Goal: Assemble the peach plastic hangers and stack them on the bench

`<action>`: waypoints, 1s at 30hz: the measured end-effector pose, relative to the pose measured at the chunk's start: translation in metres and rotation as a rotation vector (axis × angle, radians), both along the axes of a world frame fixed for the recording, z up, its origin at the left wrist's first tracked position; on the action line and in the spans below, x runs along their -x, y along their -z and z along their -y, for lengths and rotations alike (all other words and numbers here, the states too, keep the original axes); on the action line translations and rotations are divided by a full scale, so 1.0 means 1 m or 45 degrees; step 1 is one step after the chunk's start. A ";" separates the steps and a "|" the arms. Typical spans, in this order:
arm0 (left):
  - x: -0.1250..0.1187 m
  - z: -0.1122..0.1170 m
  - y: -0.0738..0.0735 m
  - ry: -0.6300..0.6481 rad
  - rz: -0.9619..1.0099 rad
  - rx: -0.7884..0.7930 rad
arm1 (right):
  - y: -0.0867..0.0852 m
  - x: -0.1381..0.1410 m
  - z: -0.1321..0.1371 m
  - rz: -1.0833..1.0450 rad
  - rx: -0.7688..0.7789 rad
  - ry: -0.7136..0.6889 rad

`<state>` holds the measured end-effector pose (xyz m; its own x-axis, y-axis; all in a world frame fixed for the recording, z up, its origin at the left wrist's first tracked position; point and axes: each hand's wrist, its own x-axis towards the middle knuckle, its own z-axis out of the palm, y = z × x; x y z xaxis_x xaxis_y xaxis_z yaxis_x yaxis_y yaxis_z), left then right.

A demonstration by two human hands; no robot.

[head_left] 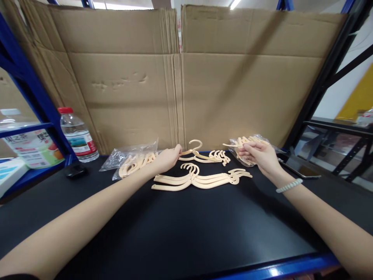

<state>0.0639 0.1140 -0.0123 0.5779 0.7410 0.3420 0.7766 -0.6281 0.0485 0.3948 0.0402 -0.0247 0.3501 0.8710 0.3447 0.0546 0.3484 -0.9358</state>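
Note:
My left hand (171,158) is closed, pinching one end of a beige plastic hanger (196,151) whose hook points up. My right hand (260,156) is closed around a slim beige plastic piece (231,145) that sticks out to the left of the fingers. Just behind that hand lies a clear bag of beige pieces (250,139). Nearer to me, a stack of beige hangers (190,181) lies flat with hooks away from me. More hanger parts (220,156) rest behind the stack, partly under the held hanger.
An open clear bag of beige parts (136,162) lies beyond my left forearm. On the left stand a red-capped water bottle (78,136) and a black object (76,171). A phone (303,169) lies at the right. Tall cardboard (131,85) closes off the back of the black table (186,233).

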 end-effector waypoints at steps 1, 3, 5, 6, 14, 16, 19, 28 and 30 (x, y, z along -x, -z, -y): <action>0.001 0.004 -0.003 -0.004 0.047 -0.003 | 0.000 0.001 0.001 -0.008 0.003 -0.006; 0.005 0.015 -0.008 0.000 0.140 -0.009 | 0.000 0.002 0.002 -0.033 0.008 -0.025; 0.009 0.030 -0.010 0.025 0.222 -0.008 | 0.000 0.004 0.004 -0.056 0.014 -0.069; 0.012 0.039 -0.010 0.042 0.257 -0.002 | 0.000 0.006 0.005 -0.067 0.023 -0.101; 0.027 0.092 0.032 0.219 0.513 0.039 | 0.008 0.033 0.015 -0.031 0.173 -0.254; 0.028 0.093 0.038 0.232 0.546 0.018 | 0.011 0.037 0.015 -0.050 0.222 -0.275; 0.029 0.092 0.041 0.257 0.588 0.022 | 0.015 0.037 0.013 -0.078 0.272 -0.285; 0.033 0.090 0.045 0.251 0.591 0.073 | 0.019 0.038 0.013 -0.042 0.290 -0.503; 0.032 0.090 0.044 0.256 0.591 0.068 | 0.017 0.041 0.014 -0.005 0.284 -0.508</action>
